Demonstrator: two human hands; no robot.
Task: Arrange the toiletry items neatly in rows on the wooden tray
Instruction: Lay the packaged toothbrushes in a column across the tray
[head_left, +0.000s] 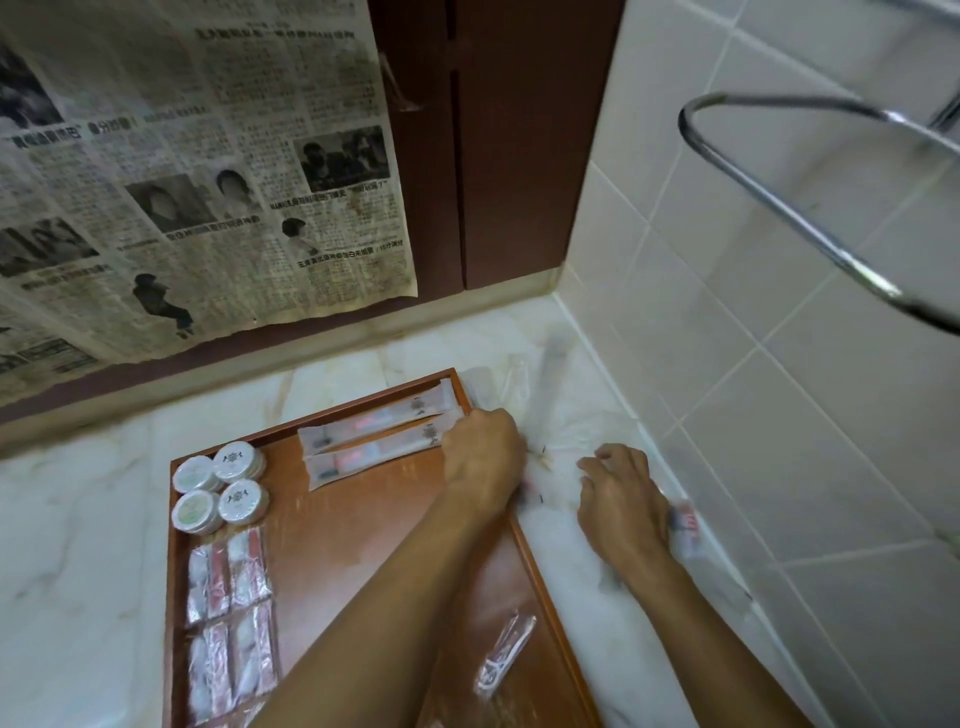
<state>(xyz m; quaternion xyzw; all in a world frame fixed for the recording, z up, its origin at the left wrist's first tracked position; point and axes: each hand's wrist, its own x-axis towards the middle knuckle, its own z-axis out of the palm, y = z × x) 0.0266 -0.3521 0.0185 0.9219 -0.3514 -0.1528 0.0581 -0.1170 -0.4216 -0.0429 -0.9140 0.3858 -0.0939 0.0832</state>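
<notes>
1. Here's the wooden tray (363, 525), lying on a pale marble counter (78, 519) with its right rim running diagonally towards the near edge.
2. Far left corner of the tray: four round white tins (221, 486) packed in a tight two-by-two block, all touching.
3. Just near of them, along the left rim, small clear sachets (228, 613) with red strips lie in neat pairs, row after row.
4. At the far end, two long wrapped toothbrush packets (379, 436) lie side by side, parallel, slanting up to the right.
5. The left hand (485, 447) sits at the right ends of those packets, over the tray's right rim, fingers curled down; it is blurred, and I cannot tell whether it holds anything.
6. The right hand (621, 493) is off the tray, down on the counter to the right near the tiled wall (779, 312), fingers bent onto crinkled clear wrappers (550, 431); whether it is pinching one or only pressing on them, I cannot tell.
7. A small packet with red print (684, 522) peeks out just right of that wrist.
8. Near right of the tray, one clear packet holding a white floss pick (506, 652) lies alone, tilted.
9. Far side: a newspaper sheet (182, 156) hangs over a dark cabinet; a chrome rail (779, 208) loops in at upper right.
</notes>
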